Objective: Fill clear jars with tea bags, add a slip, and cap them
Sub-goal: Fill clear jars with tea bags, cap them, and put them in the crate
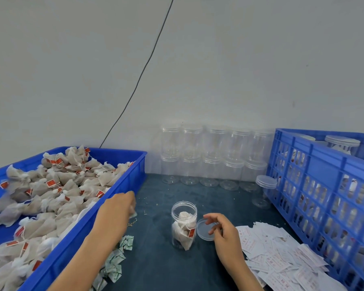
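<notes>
Your right hand (223, 234): near the front of the table (156, 259), fingers curled round a clear lid (205, 229), held tilted just right of the open jar.
Slips: a loose heap of white printed slips (282, 259) lies toward the table's front right corner, under and beside your right wrist.
Sachets: small green-and-white sachets (116, 261) trail along the table by the tray's near wall, under your left forearm.
Open jar (184, 225): stands upright mid-table between your two hands, mouth uncapped, with a few tea bags inside; one shows a red tag.
Your left hand (119, 206): over the tray's right wall, fingertips down at the table beside it; they seem to pinch something pale, but I cannot tell what, nor how tightly.
Tea bags: a heaped pile of tea bags (51, 196) with red tags fills the blue tray (72, 244) along the table's left edge.
Crate: a blue slotted crate (324, 185) runs along the right edge, capped jars showing through its slots.
Single capped jar (265, 192): upright, just beside the crate's left wall.
Empty jars: capped clear jars (214, 156), stacked two high, line the table's far edge against the wall (219, 59).
Cable: a thin black cable (139, 78) runs down the wall behind the tray.
</notes>
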